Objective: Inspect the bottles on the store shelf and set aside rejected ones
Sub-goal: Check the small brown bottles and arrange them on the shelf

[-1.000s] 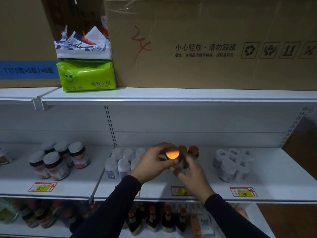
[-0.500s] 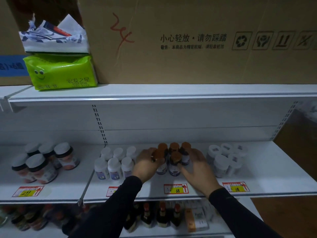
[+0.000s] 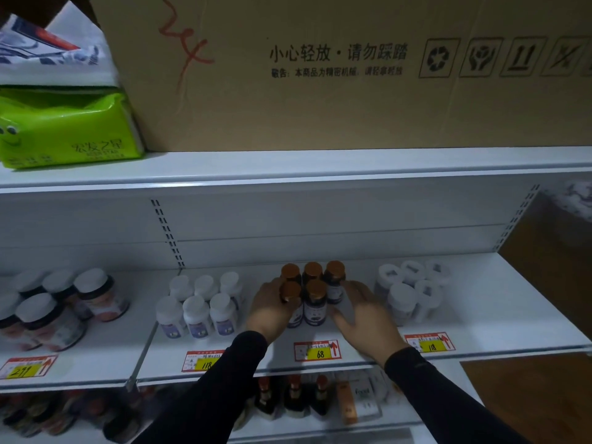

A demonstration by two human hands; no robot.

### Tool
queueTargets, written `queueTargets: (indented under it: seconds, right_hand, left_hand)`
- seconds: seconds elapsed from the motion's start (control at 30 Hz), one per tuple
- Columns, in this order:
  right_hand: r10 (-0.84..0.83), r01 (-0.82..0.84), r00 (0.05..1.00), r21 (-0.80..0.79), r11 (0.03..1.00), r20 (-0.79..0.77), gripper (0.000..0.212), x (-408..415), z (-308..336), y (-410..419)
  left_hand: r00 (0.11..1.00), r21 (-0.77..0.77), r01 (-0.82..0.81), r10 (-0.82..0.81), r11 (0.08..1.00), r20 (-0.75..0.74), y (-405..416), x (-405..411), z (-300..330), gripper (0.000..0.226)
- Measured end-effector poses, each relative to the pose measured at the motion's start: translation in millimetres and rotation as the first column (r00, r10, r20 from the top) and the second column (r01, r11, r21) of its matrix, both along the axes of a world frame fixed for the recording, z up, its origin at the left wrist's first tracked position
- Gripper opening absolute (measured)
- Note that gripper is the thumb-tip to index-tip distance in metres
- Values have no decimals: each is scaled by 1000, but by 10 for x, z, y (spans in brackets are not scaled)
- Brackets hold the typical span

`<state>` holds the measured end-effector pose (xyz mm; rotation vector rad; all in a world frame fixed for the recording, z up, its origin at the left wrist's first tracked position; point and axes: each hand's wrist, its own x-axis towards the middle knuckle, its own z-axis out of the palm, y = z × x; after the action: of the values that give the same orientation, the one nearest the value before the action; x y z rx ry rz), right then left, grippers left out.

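Observation:
Several dark bottles with orange caps (image 3: 315, 291) stand in a tight cluster on the middle white shelf (image 3: 480, 315). My left hand (image 3: 270, 310) is at the cluster's left side, its fingers and thumb curled round the front-left orange-capped bottle (image 3: 291, 290). At the cluster's right side my right hand (image 3: 363, 314) lies with straight fingers, the fingertips close to the back-right bottle (image 3: 334, 278). Both forearms wear black sleeves.
White-capped bottles (image 3: 200, 307) stand left of the cluster and white jars (image 3: 411, 291) right of it. Larger jars (image 3: 57, 307) are at far left. Price tags (image 3: 317, 350) line the shelf edge. A cardboard box (image 3: 320, 91) and tissue packs (image 3: 64, 129) sit on the shelf above.
A second ago both hands held one orange-capped bottle up off the shelf. It now stands in the cluster, with my hands lowered to either side.

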<state>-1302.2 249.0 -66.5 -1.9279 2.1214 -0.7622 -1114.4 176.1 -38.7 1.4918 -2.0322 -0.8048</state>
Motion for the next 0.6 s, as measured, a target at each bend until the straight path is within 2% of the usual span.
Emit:
queueTargets:
  seconds: [0.1, 0.2, 0.3, 0.43, 0.6]
  right_hand:
    - [12, -11, 1000, -6, 1000, 24, 56, 15, 13, 8]
    - [11, -10, 999, -21, 1000, 34, 51, 20, 14, 5]
    - [22, -21, 999, -36, 999, 29, 47, 23, 33, -2]
    - [41, -40, 999, -55, 998, 21, 44, -8, 60, 16]
    - [25, -26, 999, -35, 999, -20, 45, -66, 56, 76]
  left_hand:
    - [1000, -23, -4, 4, 1000, -21, 3, 26, 0, 26]
    - [1000, -126, -15, 14, 992, -12, -4, 28, 63, 25]
    - [997, -189, 77, -76, 979, 13, -21, -67, 183, 20]
    - [951, -227, 280, -236, 933, 201, -89, -278, 151, 20]
    - [860, -294, 364, -197, 884, 471, -108, -430, 2, 26]
